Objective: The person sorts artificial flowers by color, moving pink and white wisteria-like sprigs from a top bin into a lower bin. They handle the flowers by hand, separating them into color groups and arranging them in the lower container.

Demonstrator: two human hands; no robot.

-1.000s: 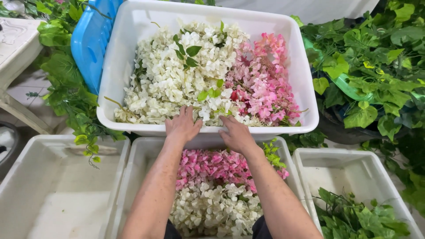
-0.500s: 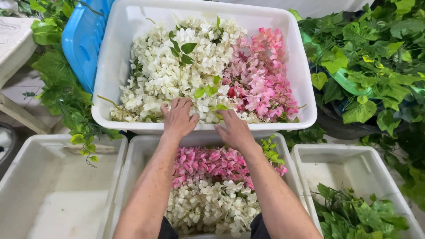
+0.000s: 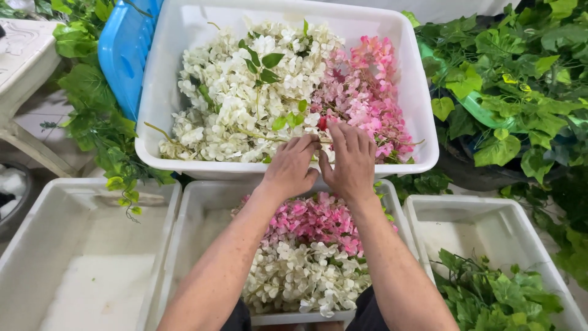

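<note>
A large white tub at the far side holds a heap of white flowers on the left and pink flowers on the right, with a few green leaves among them. My left hand and my right hand rest side by side at the tub's near rim, fingers reaching into the flowers where white meets pink. Both seem to pinch a thin stem that lies across the white heap. Below my arms a middle white bin holds pink flowers over white ones.
A white bin at the near left looks nearly bare. A white bin at the near right holds green leafy sprigs. A blue plastic piece leans by the tub's left. Green foliage crowds the right and the far left.
Both hands have moved up over the tub's rim and closer together, from spread at the rim into the flowers, now touching side by side.
</note>
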